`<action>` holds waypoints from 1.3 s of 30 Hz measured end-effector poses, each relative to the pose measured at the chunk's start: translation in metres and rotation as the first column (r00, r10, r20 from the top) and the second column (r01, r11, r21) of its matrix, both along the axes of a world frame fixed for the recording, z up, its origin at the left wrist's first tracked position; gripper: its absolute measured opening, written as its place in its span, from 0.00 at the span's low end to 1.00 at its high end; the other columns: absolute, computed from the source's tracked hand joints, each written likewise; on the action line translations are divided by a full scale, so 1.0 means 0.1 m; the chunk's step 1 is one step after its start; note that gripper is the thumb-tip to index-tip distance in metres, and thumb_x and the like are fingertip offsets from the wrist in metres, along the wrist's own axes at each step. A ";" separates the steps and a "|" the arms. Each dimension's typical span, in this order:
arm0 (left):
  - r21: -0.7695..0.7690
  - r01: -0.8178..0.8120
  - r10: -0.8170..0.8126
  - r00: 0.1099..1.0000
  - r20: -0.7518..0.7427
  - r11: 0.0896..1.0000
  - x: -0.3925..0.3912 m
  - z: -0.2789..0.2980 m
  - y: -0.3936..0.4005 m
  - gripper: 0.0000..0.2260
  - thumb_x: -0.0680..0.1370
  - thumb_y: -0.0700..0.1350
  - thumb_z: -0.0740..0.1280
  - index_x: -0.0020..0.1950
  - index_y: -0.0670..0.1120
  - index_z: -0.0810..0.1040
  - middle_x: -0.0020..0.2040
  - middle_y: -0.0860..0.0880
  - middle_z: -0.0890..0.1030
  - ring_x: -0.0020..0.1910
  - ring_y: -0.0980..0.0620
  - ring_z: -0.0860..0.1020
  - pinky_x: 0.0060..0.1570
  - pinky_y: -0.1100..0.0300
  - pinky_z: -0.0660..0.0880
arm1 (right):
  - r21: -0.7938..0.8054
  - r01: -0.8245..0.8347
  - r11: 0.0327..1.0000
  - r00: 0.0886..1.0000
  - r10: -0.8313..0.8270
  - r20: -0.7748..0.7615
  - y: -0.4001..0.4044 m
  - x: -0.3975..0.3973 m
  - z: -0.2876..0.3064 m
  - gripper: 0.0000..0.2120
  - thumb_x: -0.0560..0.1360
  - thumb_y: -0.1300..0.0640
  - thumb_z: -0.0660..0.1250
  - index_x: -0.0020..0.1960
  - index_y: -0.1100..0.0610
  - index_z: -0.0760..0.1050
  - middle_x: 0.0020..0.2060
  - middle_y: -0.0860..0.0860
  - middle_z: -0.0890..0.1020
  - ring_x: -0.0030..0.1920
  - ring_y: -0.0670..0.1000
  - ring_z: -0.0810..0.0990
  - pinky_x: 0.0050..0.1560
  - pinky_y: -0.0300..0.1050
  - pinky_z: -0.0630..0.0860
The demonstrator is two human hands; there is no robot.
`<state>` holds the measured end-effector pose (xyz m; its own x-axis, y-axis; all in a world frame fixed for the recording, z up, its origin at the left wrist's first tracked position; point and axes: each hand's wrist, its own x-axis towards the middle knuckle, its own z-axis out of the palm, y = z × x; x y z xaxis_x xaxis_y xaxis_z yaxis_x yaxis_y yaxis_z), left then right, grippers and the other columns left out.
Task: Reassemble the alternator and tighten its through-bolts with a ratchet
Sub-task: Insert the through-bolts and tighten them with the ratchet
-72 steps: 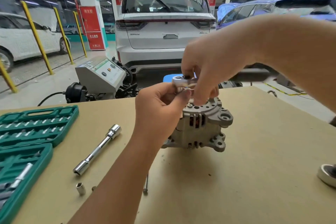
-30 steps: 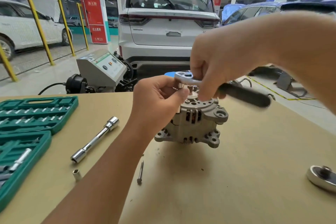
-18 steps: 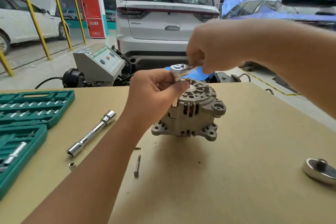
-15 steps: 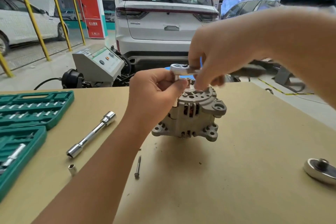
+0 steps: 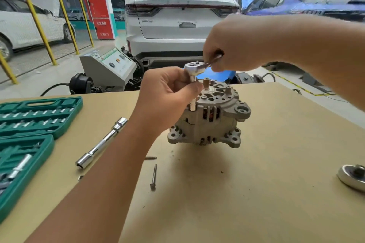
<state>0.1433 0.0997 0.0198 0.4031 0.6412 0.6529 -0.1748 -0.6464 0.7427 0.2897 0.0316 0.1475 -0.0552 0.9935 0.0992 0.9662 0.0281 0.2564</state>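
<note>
The grey alternator (image 5: 213,122) stands upright in the middle of the tan table (image 5: 256,193). A chrome ratchet (image 5: 194,67) sits over its left rim, with a socket extension (image 5: 192,104) running down into the housing edge. My left hand (image 5: 167,96) pinches that extension just below the ratchet head. My right hand (image 5: 233,45) grips the ratchet handle, which points back right and is mostly hidden in the fist. One loose through-bolt (image 5: 153,177) lies on the table in front of the alternator, and another short one (image 5: 151,157) pokes out beside my left forearm.
An open green socket case (image 5: 29,124) fills the left edge. A long chrome extension bar (image 5: 102,142) lies next to it. A pulley (image 5: 353,177) sits at the right edge. Beyond the table stand a grey machine (image 5: 110,67) and a parked white car (image 5: 181,16).
My right hand has swung the ratchet handle back and forth over the alternator, and it now points back right. My left hand has stayed on the extension throughout.
</note>
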 end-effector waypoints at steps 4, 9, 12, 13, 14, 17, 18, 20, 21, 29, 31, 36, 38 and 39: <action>0.034 -0.015 0.014 1.000 0.013 0.999 0.02 -0.03 -0.02 0.09 0.77 0.36 0.75 0.45 0.51 0.86 0.36 0.45 0.86 0.36 0.37 0.83 0.35 0.41 0.81 | -0.317 -0.016 0.948 0.923 -0.107 -0.369 -0.15 -0.01 0.15 0.07 0.69 0.53 0.78 0.39 0.56 0.83 0.32 0.48 0.86 0.34 0.47 0.86 0.36 0.42 0.77; 0.014 0.033 -0.033 0.999 -0.020 0.999 0.00 -0.03 -0.01 0.10 0.77 0.37 0.75 0.45 0.54 0.86 0.37 0.48 0.86 0.37 0.41 0.84 0.36 0.47 0.84 | -0.032 -0.006 0.999 1.000 0.006 -0.002 -0.01 0.01 0.10 0.04 0.71 0.52 0.75 0.45 0.46 0.83 0.33 0.44 0.83 0.38 0.48 0.82 0.40 0.48 0.76; 0.045 -0.031 0.032 0.999 -0.007 0.999 0.00 -0.06 0.00 0.09 0.76 0.40 0.75 0.46 0.55 0.86 0.35 0.49 0.85 0.36 0.39 0.82 0.35 0.42 0.83 | -0.379 -0.019 0.925 0.981 -0.057 -0.187 -0.11 0.02 0.21 0.09 0.66 0.47 0.78 0.41 0.50 0.82 0.31 0.44 0.85 0.30 0.41 0.81 0.34 0.43 0.71; 0.029 -0.020 0.020 1.000 -0.010 0.999 -0.01 -0.06 0.01 0.07 0.76 0.42 0.75 0.45 0.55 0.87 0.35 0.48 0.85 0.37 0.37 0.82 0.35 0.39 0.82 | -0.385 -0.027 0.923 0.978 -0.055 -0.200 -0.12 0.03 0.22 0.08 0.67 0.50 0.79 0.42 0.49 0.82 0.32 0.44 0.85 0.30 0.41 0.81 0.34 0.43 0.72; 0.016 0.000 0.000 1.000 -0.024 1.000 -0.02 -0.06 0.01 0.06 0.75 0.43 0.75 0.46 0.54 0.87 0.36 0.47 0.85 0.37 0.36 0.82 0.36 0.37 0.82 | -0.313 -0.012 0.950 0.988 -0.037 -0.150 -0.08 0.06 0.20 0.07 0.68 0.53 0.78 0.44 0.47 0.82 0.34 0.42 0.85 0.32 0.42 0.81 0.35 0.44 0.73; 0.034 0.015 -0.013 0.998 -0.065 0.999 -0.03 -0.05 0.02 0.04 0.74 0.45 0.74 0.45 0.54 0.87 0.36 0.47 0.84 0.35 0.43 0.82 0.37 0.37 0.81 | -0.032 -0.003 0.999 1.000 0.004 0.028 0.01 0.06 0.07 0.07 0.75 0.54 0.73 0.51 0.45 0.80 0.37 0.44 0.81 0.39 0.46 0.79 0.38 0.46 0.73; 0.034 0.009 -0.007 0.998 -0.065 0.999 -0.03 -0.05 0.01 0.04 0.75 0.45 0.74 0.45 0.55 0.87 0.35 0.46 0.84 0.34 0.45 0.81 0.36 0.36 0.80 | -0.094 -0.031 0.995 0.998 0.026 -0.055 -0.02 0.06 0.04 0.05 0.76 0.53 0.73 0.51 0.48 0.80 0.36 0.45 0.83 0.37 0.47 0.81 0.36 0.44 0.73; 0.067 -0.003 0.008 0.997 -0.082 0.998 -0.05 -0.04 0.01 0.06 0.76 0.45 0.74 0.46 0.57 0.87 0.35 0.51 0.84 0.35 0.51 0.80 0.35 0.38 0.81 | -0.297 -0.073 0.952 0.932 -0.041 -0.359 -0.08 0.09 0.06 0.06 0.77 0.54 0.73 0.48 0.57 0.80 0.30 0.49 0.84 0.31 0.50 0.85 0.31 0.41 0.77; 0.085 0.009 0.000 0.995 -0.103 0.996 -0.08 -0.03 0.02 0.07 0.76 0.45 0.75 0.48 0.58 0.86 0.37 0.53 0.85 0.37 0.53 0.82 0.36 0.40 0.82 | -0.338 -0.108 0.935 0.891 -0.060 -0.450 -0.12 0.10 0.10 0.06 0.77 0.56 0.72 0.46 0.59 0.79 0.27 0.50 0.83 0.27 0.51 0.83 0.30 0.41 0.79; 0.456 -0.005 0.178 0.924 -0.339 0.890 -0.29 -0.02 0.08 0.13 0.72 0.46 0.80 0.56 0.50 0.88 0.51 0.53 0.82 0.50 0.54 0.81 0.47 0.61 0.80 | 0.021 0.019 1.000 0.746 0.000 -0.666 -0.24 0.49 0.26 0.14 0.80 0.58 0.69 0.44 0.68 0.73 0.22 0.52 0.70 0.22 0.51 0.66 0.29 0.49 0.75; 0.575 0.021 0.218 0.914 -0.343 0.818 -0.22 -0.07 0.05 0.07 0.73 0.42 0.79 0.51 0.47 0.89 0.49 0.51 0.82 0.50 0.51 0.80 0.47 0.55 0.80 | 0.034 0.046 0.998 0.711 -0.009 -0.704 -0.25 0.55 0.21 0.13 0.80 0.58 0.69 0.46 0.68 0.74 0.23 0.52 0.70 0.22 0.51 0.66 0.28 0.49 0.74; 0.785 -0.122 0.401 0.900 -0.170 0.607 -0.22 -0.30 0.03 0.05 0.79 0.41 0.73 0.46 0.41 0.87 0.50 0.46 0.84 0.47 0.45 0.80 0.44 0.44 0.77 | 0.081 0.045 0.996 0.683 0.028 -0.730 -0.33 0.59 0.10 0.13 0.79 0.59 0.70 0.46 0.69 0.74 0.23 0.54 0.70 0.21 0.51 0.65 0.26 0.45 0.74; 0.838 -0.151 0.469 0.873 -0.136 0.525 -0.30 -0.37 0.04 0.05 0.80 0.40 0.72 0.50 0.42 0.87 0.54 0.45 0.85 0.49 0.43 0.80 0.44 0.43 0.76 | 0.114 0.047 0.992 0.662 0.054 -0.747 -0.36 0.55 0.05 0.11 0.79 0.59 0.70 0.45 0.67 0.76 0.23 0.54 0.70 0.21 0.50 0.65 0.25 0.44 0.74; 0.851 -0.161 0.494 0.860 -0.127 0.500 -0.34 -0.38 0.06 0.05 0.80 0.39 0.71 0.52 0.43 0.88 0.55 0.45 0.85 0.50 0.42 0.81 0.44 0.43 0.76 | 0.124 0.053 0.991 0.636 0.063 -0.769 -0.38 0.53 0.03 0.10 0.79 0.59 0.70 0.45 0.66 0.77 0.24 0.54 0.70 0.21 0.50 0.65 0.25 0.44 0.73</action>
<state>0.1095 0.1059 -0.0178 0.5589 0.0551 0.8274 0.3129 -0.9380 -0.1489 0.3431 -0.0059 0.1504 0.0938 0.9691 0.2282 0.8135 0.0576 -0.5787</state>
